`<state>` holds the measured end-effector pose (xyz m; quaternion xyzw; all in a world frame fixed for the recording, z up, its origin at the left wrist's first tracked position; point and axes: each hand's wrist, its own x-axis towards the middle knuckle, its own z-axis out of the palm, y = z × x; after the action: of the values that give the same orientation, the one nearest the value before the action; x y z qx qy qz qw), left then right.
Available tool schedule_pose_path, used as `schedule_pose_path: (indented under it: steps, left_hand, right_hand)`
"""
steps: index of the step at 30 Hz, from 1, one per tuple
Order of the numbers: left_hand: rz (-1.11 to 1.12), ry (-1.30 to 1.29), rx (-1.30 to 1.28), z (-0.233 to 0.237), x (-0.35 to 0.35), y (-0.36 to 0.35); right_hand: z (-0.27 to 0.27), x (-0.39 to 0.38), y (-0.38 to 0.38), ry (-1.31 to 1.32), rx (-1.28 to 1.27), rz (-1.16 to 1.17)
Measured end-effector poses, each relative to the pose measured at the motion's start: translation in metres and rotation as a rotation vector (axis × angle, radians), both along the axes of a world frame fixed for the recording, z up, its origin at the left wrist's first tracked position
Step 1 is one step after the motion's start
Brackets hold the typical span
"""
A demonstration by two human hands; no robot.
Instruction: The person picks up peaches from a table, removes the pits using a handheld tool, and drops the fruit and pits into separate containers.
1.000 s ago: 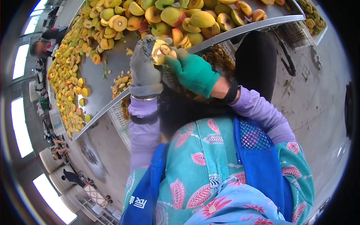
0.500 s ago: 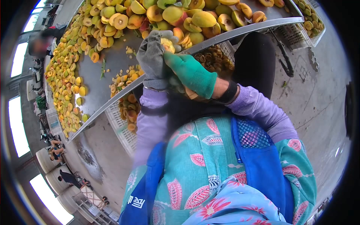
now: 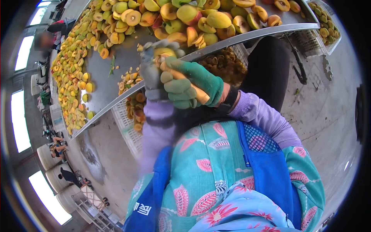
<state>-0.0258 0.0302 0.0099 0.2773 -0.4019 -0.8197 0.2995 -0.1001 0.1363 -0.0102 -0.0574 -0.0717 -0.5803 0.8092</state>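
My left hand (image 3: 152, 73), in a grey glove, is curled around a yellow peach half (image 3: 164, 52) just over the near edge of the metal table. My right hand (image 3: 192, 79), in a green glove, grips a tool by its light wooden handle (image 3: 201, 94). The tool's front end meets the peach half, but its tip is hidden by the fingers and fruit. Beyond both hands lies a heap of whole and halved peaches (image 3: 189, 15), with cut faces and pit hollows showing.
The metal table (image 3: 133, 44) also bears many smaller fruit halves (image 3: 73, 73) at left. Below its rim stand a white crate of fruit (image 3: 125, 121) and a container of brownish pieces (image 3: 226, 63). A filled crate (image 3: 326, 25) is at right. People are in the background.
My right hand has turned, bringing the wooden handle into fuller view. My left hand's fingers have shifted around the fruit. The whole view has moved slightly.
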Motion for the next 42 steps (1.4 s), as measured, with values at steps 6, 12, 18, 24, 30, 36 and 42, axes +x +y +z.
schedule_pose_path:
  steps: [6, 12, 18, 24, 30, 36, 42]
  left_hand:
    - [0.052, -1.011, -0.715, 0.028, 0.114, -0.052]
    - [-0.152, -0.786, -1.652, -0.014, -0.031, -0.055]
    - [-0.398, -0.676, -0.782, 0.006, -0.029, -0.057]
    - [-0.204, -0.002, -0.229, -0.018, -0.001, -0.025]
    - [-0.023, -0.175, -0.546, -0.015, -0.015, -0.002]
    - [0.018, -0.104, -0.728, -0.013, -0.015, -0.009]
    - [-0.114, -0.153, -0.572, -0.004, -0.013, -0.013]
  right_hand:
    - [-0.022, -0.018, 0.034, 0.190, 0.532, 0.000]
    - [0.015, -0.014, 0.027, 0.682, 0.656, -0.385]
    - [-0.020, -0.031, 0.007, 1.813, 0.479, -0.892]
    - [-0.004, -0.013, 0.002, 1.919, 0.290, -0.832]
    - [-0.013, 0.001, 0.006, 2.108, 0.266, -0.943]
    - [-0.017, 0.015, -0.004, 1.701, 0.250, -0.995]
    - [0.020, -0.005, 0.008, 0.375, 0.287, -0.190]
